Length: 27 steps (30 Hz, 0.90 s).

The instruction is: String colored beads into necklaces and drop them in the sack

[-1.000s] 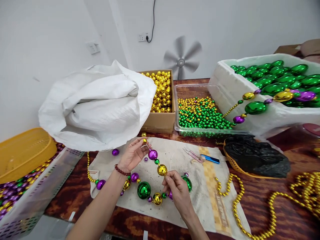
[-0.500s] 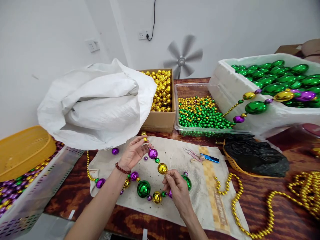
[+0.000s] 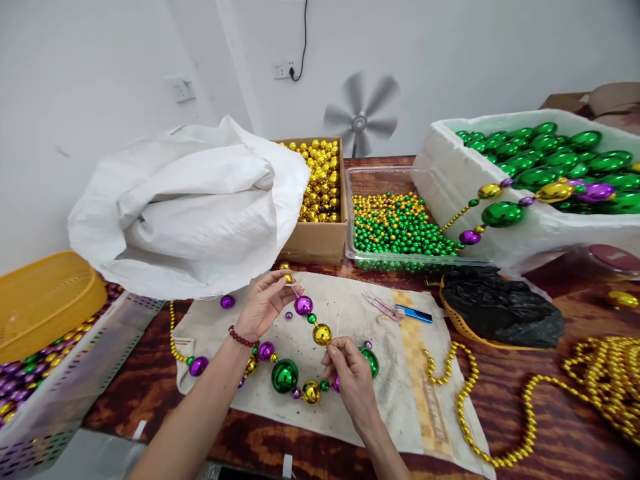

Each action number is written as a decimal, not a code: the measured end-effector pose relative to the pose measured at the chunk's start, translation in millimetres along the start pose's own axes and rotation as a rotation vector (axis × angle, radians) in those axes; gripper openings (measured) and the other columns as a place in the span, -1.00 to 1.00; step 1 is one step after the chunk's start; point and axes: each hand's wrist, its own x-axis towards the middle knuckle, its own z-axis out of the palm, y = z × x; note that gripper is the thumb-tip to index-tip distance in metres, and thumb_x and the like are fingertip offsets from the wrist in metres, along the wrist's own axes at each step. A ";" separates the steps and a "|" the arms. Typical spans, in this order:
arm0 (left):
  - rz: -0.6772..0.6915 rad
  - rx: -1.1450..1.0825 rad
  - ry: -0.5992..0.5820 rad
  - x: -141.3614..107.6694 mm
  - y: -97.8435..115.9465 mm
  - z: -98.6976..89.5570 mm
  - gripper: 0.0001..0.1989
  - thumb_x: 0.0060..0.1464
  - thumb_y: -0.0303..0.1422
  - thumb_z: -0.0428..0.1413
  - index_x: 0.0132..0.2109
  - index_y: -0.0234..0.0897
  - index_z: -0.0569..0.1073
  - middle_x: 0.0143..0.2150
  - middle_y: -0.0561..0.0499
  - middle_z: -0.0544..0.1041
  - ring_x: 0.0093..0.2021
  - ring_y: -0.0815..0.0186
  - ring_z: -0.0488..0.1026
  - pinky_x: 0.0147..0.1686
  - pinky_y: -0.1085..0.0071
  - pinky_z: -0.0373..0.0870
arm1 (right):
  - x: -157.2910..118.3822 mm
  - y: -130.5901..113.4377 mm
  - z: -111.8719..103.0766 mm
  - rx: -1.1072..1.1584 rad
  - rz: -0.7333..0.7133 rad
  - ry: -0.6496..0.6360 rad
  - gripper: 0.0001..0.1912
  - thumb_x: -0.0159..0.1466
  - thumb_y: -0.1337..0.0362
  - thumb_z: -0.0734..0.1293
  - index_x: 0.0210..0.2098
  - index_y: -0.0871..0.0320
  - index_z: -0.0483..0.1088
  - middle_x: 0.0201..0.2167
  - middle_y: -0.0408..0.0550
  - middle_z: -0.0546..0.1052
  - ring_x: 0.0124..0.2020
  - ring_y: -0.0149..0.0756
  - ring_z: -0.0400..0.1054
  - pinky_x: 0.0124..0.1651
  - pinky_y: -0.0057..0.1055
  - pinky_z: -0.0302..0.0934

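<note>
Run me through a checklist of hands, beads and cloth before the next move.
1. Left hand fingertips at small gold bead: ok.
2. Right hand pinching at larger gold bead: ok.
3. Purple bead and green bead in line between hands: ok.
4. Cloth without loose beads: not ok; tiny purple bead lies apart.
5. White thread secured: cannot tell, too fine.

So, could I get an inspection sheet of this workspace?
Surface: dark wood-grain table, pale speckled cloth on it.
Things in hand: strand of glossy round purple, green and gold balls.
Clutter: blue-and-black rectangular object, lone shiny purple ball, both on the cloth.
Hands: left hand pinches a small shiny gold ball; right hand pinches the strand beside its larger gold ball.
Cables: black cord plugged into white wall socket.
Surroundings: grey-bladed fan.
</note>
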 end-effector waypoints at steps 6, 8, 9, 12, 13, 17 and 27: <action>0.020 0.070 -0.009 -2.3 -1.9 2.3 -0.72 0.01 -0.39 0.32 -0.09 -0.32 0.57 -0.25 -0.04 0.61 -0.23 0.30 0.58 -0.15 0.38 0.47 | 1.6 -0.2 2.4 0.054 0.026 0.025 -0.56 0.25 -0.14 0.34 -0.39 0.13 0.35 -0.55 -0.15 0.48 -0.63 -0.42 0.35 -0.58 -0.53 0.17; 0.033 0.106 -0.001 -3.0 -7.2 4.9 -0.72 0.02 -0.39 0.31 -0.09 -0.33 0.56 -0.25 -0.04 0.59 -0.21 0.33 0.55 -0.18 0.43 0.46 | 5.0 0.2 4.6 0.083 0.034 0.032 -0.55 0.23 -0.15 0.36 -0.38 0.14 0.36 -0.54 -0.15 0.50 -0.64 -0.42 0.35 -0.59 -0.53 0.16; 0.035 0.105 0.007 -3.1 -11.1 7.6 -0.73 0.03 -0.37 0.31 -0.09 -0.32 0.55 -0.24 -0.03 0.58 -0.21 0.34 0.55 -0.20 0.44 0.45 | 7.3 0.6 6.1 0.093 0.031 0.035 -0.55 0.22 -0.15 0.37 -0.38 0.14 0.36 -0.54 -0.15 0.50 -0.64 -0.42 0.34 -0.60 -0.53 0.16; 0.020 0.006 0.030 -1.5 -26.3 22.7 -0.68 0.09 -0.22 0.27 -0.04 -0.21 0.47 -0.19 0.03 0.54 -0.20 0.33 0.56 -0.20 0.38 0.49 | 14.7 2.0 11.9 0.080 -0.016 0.056 -0.57 0.23 -0.13 0.35 -0.38 0.14 0.37 -0.55 -0.17 0.49 -0.65 -0.43 0.34 -0.57 -0.52 0.18; 0.020 -0.027 0.034 0.3 -31.7 29.9 -0.65 0.11 -0.16 0.25 -0.01 -0.16 0.44 -0.17 0.04 0.53 -0.22 0.33 0.56 -0.21 0.37 0.50 | 17.0 2.4 13.7 0.058 -0.036 0.060 -0.58 0.25 -0.12 0.34 -0.38 0.14 0.37 -0.55 -0.17 0.48 -0.64 -0.43 0.34 -0.56 -0.51 0.20; 0.096 -0.015 0.074 13.5 -47.2 59.6 -0.59 0.13 -0.04 0.18 0.03 -0.11 0.37 -0.22 0.10 0.47 -0.46 0.47 0.46 -0.57 0.57 0.35 | 23.9 0.2 11.8 -0.087 -0.089 0.057 -0.66 0.33 -0.01 0.27 -0.39 0.13 0.35 -0.53 -0.18 0.48 -0.64 -0.43 0.37 -0.53 -0.51 0.19; 0.070 0.485 -0.253 24.6 -53.5 84.6 -0.60 0.18 -0.15 0.13 0.08 -0.27 0.48 -0.46 0.10 0.42 -0.64 0.52 0.28 -0.74 0.61 0.08 | 77.4 -76.4 -48.3 -0.012 -0.172 0.147 -0.71 0.16 0.04 0.40 -0.27 0.13 0.51 -0.55 -0.20 0.47 -0.62 -0.41 0.34 -0.63 -0.53 0.08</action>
